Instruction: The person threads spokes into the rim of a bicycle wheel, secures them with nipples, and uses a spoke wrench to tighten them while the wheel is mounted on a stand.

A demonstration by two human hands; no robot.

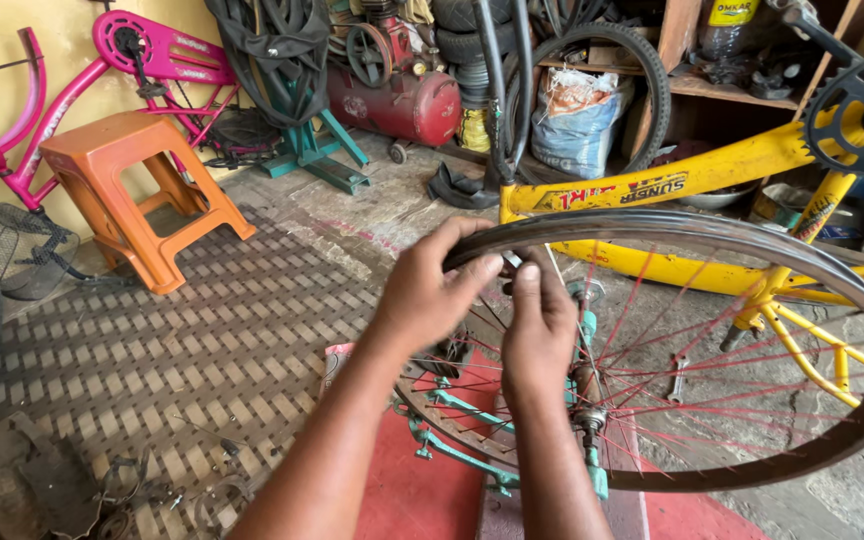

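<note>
A bare bicycle wheel rim (pixel 752 238) with red and silver spokes stands upright in a teal truing stand (pixel 472 460) in front of me. My left hand (pixel 430 288) grips the rim's near top edge. My right hand (pixel 539 325) is just beside it, its fingers closed on a small metal tool (pixel 512 260) at the rim where a spoke meets it. The wheel's hub (pixel 588 385) sits below my right hand.
An upside-down yellow bicycle frame (pixel 652 185) with a black chainring (pixel 862 110) stands behind the wheel. An orange plastic stool (pixel 127 190), a pink bicycle (pixel 102 80) and a red compressor tank (pixel 397 100) lie at the back left. A spanner (pixel 679 378) lies on the floor.
</note>
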